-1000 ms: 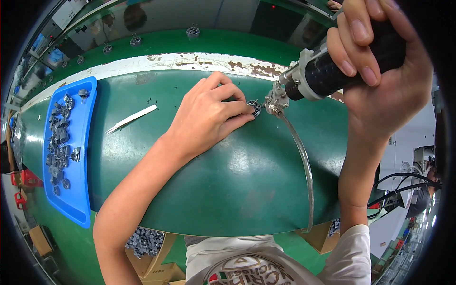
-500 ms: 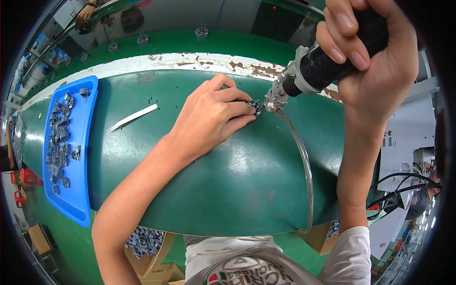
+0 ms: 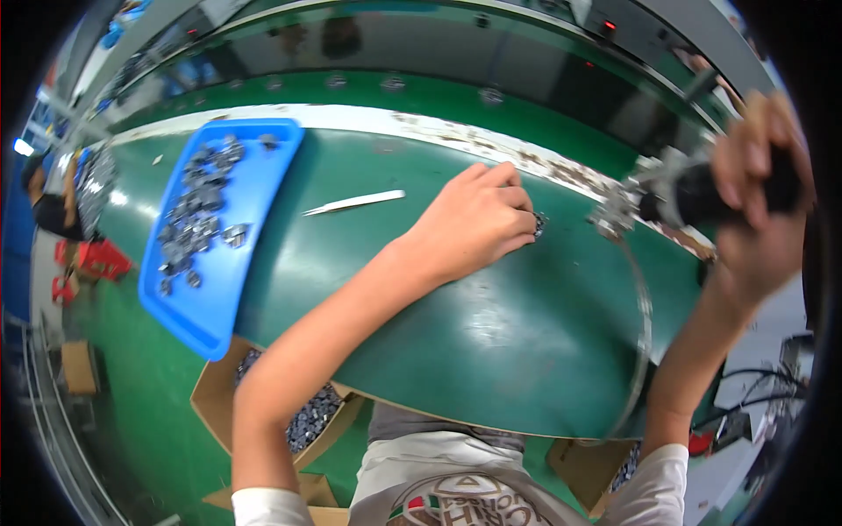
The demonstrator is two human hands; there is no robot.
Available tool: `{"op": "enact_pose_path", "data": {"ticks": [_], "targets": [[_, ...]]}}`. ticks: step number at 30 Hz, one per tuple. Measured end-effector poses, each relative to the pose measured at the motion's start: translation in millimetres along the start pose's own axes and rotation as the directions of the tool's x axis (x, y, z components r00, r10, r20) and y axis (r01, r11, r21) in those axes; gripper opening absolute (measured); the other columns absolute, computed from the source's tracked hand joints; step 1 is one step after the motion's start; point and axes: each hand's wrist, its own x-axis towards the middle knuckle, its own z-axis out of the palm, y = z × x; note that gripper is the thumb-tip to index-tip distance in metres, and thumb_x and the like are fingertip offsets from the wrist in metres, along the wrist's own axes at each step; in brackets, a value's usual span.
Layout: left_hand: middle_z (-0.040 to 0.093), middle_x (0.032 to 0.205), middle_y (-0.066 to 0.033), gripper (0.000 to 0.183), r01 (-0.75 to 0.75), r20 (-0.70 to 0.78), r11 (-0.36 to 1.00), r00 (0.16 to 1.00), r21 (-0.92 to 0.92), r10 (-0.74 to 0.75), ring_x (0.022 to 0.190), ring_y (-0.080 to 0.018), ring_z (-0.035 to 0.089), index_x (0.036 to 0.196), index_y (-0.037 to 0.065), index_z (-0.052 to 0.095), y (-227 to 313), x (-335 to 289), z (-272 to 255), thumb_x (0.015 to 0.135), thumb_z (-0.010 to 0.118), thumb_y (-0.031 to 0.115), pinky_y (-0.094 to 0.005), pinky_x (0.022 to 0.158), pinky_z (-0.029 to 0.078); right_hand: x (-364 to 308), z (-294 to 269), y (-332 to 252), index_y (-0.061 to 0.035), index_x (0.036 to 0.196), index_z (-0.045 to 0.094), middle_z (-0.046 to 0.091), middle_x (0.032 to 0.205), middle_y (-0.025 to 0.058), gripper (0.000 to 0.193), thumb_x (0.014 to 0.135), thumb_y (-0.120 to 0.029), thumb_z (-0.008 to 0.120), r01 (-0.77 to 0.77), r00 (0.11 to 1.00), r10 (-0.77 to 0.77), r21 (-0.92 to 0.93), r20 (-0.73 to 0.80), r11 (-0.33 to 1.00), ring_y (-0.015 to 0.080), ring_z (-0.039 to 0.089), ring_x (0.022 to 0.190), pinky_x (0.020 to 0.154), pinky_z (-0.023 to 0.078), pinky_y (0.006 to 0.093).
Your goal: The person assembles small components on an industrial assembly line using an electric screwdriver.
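My left hand [image 3: 478, 223] is pinching a small, dark-grey metallic part [image 3: 539, 226], while to its right, apart, my right hand [image 3: 756, 230] is gripping a black, cylindrical, silver-headed tool [image 3: 688, 195], its long axis pointing leftward

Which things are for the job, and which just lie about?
Probably for the job:
small dark part in the left hand
black tool in the right hand
clear hose
blue tray of grey parts, maybe

Seemingly just lying about:
white tweezers
far-left cardboard box

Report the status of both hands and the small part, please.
Left hand on small part. Right hand gripping black tool, metal head apart from part. White tweezers aside, not in way.
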Motion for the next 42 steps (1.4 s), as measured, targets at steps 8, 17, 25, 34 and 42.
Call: {"op": "enact_pose_path", "data": {"ticks": [8, 17, 25, 34, 42], "targets": [[0.077, 0.107, -0.007, 0.014, 0.494, -0.245, 0.68, 0.867, 0.542, -0.434, 0.103, -0.0273, 0.065, 0.091, 0.007, 0.079, -7.8, -91.6, -155.7, 0.077, 0.079, 0.009, -0.0405, 0.092, 0.053, -11.5, 2.9, -21.2, 0.0081, 0.146, 0.033, 0.053, 0.091, 0.0059, 0.052, 0.109, -0.026, 0.047, -0.074, 0.995, 0.067, -0.098, -0.072, 0.992, 0.0039, 0.041, 0.047, 0.051, 0.039, 0.019], [0.076, 0.111, -0.01, 0.02, 0.56, -0.274, 0.736, 0.828, 0.38, -0.489, 0.106, -0.0301, 0.067, 0.096, 0.009, 0.08, -86.6, -44.7, -110.7, 0.083, 0.08, 0.024, -0.041, 0.094, 0.054, -0.5, 10.0, -22.6, -0.0063, 0.088, 0.048, 0.049, 0.072, 0.0025, 0.028, 0.101, -0.029, 0.057, -0.126, 0.976, 0.068, -0.282, -0.206, 0.951, 0.0054, 0.036, 0.049, 0.054, 0.04, 0.0222], [0.075, 0.1, -0.0178, 0.046, 0.771, -0.305, 0.507, 0.625, 0.386, -0.718, 0.093, -0.0388, 0.072, 0.103, 0.004, 0.078, -147.9, 24.5, -27.7, 0.076, 0.087, 0.041, -0.0494, 0.08, 0.056, 2.5, 26.9, -13.0, -0.0081, 0.09, 0.042, 0.047, 0.072, 0.0029, 0.023, 0.101, -0.027, 0.051, -0.098, 0.97, 0.048, -0.205, -0.238, 0.974, 0.0071, 0.043, 0.051, 0.056, 0.043, 0.0235], [0.072, 0.098, -0.0115, 0.032, 0.164, 0.122, 0.97, 0.982, -0.18, -0.143, 0.094, -0.0287, 0.065, 0.104, 0.004, 0.077, -40.0, 37.0, -0.6, 0.078, 0.086, 0.021, -0.0391, 0.087, 0.052, -13.6, 2.5, -25.5, -0.0044, 0.094, 0.044, 0.05, 0.077, 0.0057, 0.018, 0.103, -0.02, 0.043, -0.087, 0.995, 0.082, -0.11, -0.05, 0.99, 0.0081, 0.042, 0.046, 0.055, 0.044, 0.0265], [0.067, 0.102, -0.0061, 0.036, 0.213, 0.264, 0.873, 0.959, -0.438, -0.102, 0.102, -0.0267, 0.057, 0.102, 0.003, 0.077, 9.0, 12.1, 26.9, 0.074, 0.09, 0.022, -0.0388, 0.095, 0.049, -15.4, 21.2, -4.6, -0.0049, 0.093, 0.044, 0.05, 0.075, 0.0055, 0.019, 0.103, -0.02, 0.043, -0.141, 0.986, 0.129, -0.117, -0.102, 0.983, 0.0079, 0.041, 0.044, 0.053, 0.043, 0.0256]]}}
